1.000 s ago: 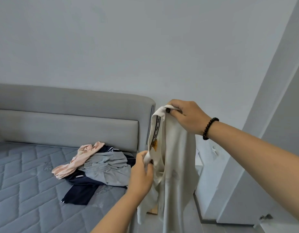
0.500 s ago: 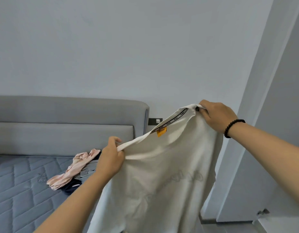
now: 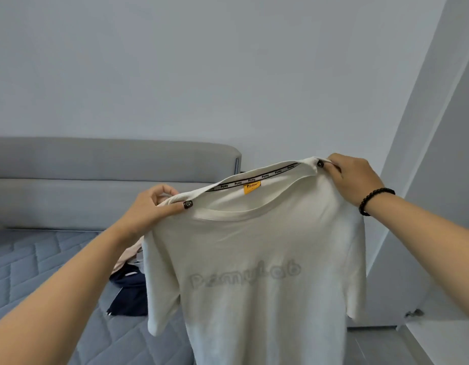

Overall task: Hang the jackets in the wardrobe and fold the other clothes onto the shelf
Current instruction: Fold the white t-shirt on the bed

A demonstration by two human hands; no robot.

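Pinching white T-shirt at shoulders: left hand, right hand, shirt hanging spread.

A plain pale grey-white wall fills the upper half of the frame, evenly lit with soft light. At the left, a bed stands against it: a padded grey headboard with a rounded top corner, and below it a blue-grey quilted mattress stitched in a zigzag pattern. Along the right edge of the frame rises a white panel, slanting in the wide-angle view. At the lower right, a strip of grey floor shows.
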